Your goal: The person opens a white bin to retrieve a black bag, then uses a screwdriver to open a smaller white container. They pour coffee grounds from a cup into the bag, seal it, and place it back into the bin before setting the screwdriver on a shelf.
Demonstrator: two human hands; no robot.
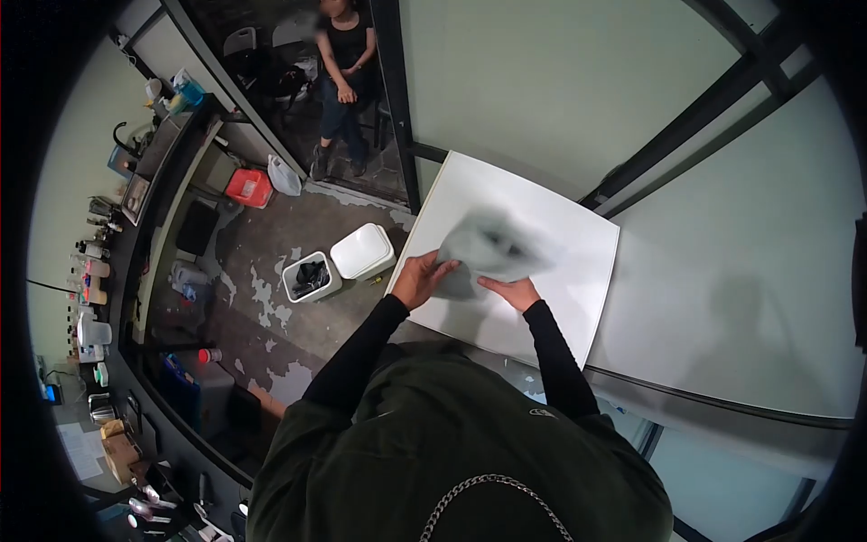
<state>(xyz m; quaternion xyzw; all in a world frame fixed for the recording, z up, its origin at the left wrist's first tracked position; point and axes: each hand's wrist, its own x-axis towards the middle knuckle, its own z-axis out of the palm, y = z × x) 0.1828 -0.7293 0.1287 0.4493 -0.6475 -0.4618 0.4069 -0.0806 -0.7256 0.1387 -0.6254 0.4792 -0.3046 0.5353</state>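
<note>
A pale grey, limp piece, likely cloth [474,246], hangs over the white tabletop [560,307], smeared by motion. It carries a darker patch in its middle, and its exact kind does not show. My left hand [420,278] is closed on its near left edge, thumb on top. On the near right edge, my right hand [512,294] pinches it between thumb and fingers. Both wrists are in black sleeves, just above the front part of the tabletop.
On the floor to the left stand a white bin [309,278] with dark contents and its white lid [361,251]. Farther back are a red container [249,188] and a white bag [284,175]. A cluttered counter [149,212] curves along the left. Another person [348,54] sits beyond the doorway.
</note>
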